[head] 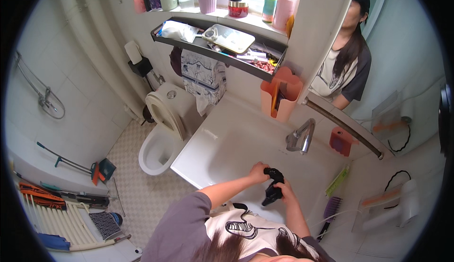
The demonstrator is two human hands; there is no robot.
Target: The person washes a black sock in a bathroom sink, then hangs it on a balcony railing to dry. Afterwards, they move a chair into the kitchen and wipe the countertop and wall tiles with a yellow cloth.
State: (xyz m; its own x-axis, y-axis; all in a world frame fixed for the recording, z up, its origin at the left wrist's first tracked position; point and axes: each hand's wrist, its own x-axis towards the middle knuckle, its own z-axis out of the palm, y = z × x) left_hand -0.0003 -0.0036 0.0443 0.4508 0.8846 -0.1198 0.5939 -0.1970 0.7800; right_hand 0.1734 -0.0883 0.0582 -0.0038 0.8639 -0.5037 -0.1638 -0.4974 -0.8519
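Over the white sink basin [227,155], my left hand [260,172] grips the upper end of a black, wet-looking cloth item [273,189]. My right hand [286,191] holds the same cloth by its right side, and its lower end hangs down towards the basin. What kind of garment or cloth it is, I cannot tell. A chrome faucet [301,136] stands behind my hands at the basin's back edge; whether water runs is not visible.
A pink holder [283,95] stands behind the sink. At the right lie a green tube [337,181] and a purple hairbrush [331,208]. Above is a dark shelf tray [212,51] of small items. A toilet [159,152] stands left; a mirror [400,67] is at the right.
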